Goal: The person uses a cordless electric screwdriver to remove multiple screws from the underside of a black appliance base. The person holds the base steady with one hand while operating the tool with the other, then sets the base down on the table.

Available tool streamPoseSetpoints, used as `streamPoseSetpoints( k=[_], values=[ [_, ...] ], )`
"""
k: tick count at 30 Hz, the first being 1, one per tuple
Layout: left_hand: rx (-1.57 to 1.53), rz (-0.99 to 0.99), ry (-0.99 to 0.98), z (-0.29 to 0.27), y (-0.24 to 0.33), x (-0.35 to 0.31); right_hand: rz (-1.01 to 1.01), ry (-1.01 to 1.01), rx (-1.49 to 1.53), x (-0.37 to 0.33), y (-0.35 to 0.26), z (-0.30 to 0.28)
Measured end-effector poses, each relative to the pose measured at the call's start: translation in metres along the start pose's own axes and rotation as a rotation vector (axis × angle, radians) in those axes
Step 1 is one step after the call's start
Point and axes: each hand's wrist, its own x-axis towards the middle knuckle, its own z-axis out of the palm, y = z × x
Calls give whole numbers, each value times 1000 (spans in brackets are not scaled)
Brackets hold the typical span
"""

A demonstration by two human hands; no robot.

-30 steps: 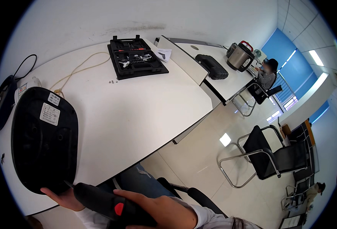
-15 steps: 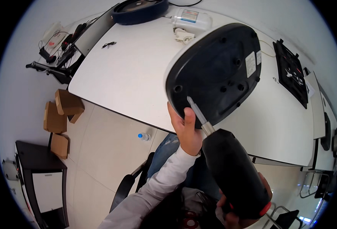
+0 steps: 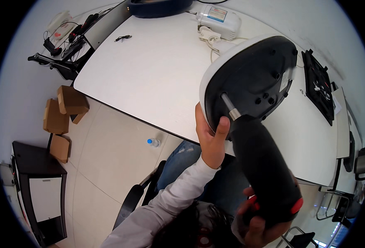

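My left hand (image 3: 212,142) grips the near left edge of an appliance base (image 3: 244,76), with the thumb on its black underside. The base has a white outer shell, several round screw holes and a pale label; it is held tilted above the table, underside toward me. In my right hand (image 3: 259,231) is a black power screwdriver (image 3: 265,165) with red parts, its handle partly hiding the fingers. Its bit (image 3: 226,101) points into the hole at the left end of the underside; how deep the tip sits is hidden.
A white table (image 3: 149,74) spreads beneath. At its back are a white cylindrical motor unit (image 3: 221,22) and a dark blue round part (image 3: 159,8). An open black tool case (image 3: 318,89) lies at right. Cardboard boxes (image 3: 73,100) and a bottle (image 3: 153,142) are on the floor.
The base has shifted right and slightly down, and is tilted more. The screwdriver bit has moved from bare underside surface to the left hole. Both hands keep their holds.
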Motion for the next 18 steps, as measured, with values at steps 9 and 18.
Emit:
streamPoseSetpoints(
  k=[9,18],
  values=[
    [59,45,-55,-1,-2,1,-15,-235,-286,32,-41,-28],
    [65,21,-17,-5,-2,1,294,-118,-82,32,-54,-32]
  ],
)
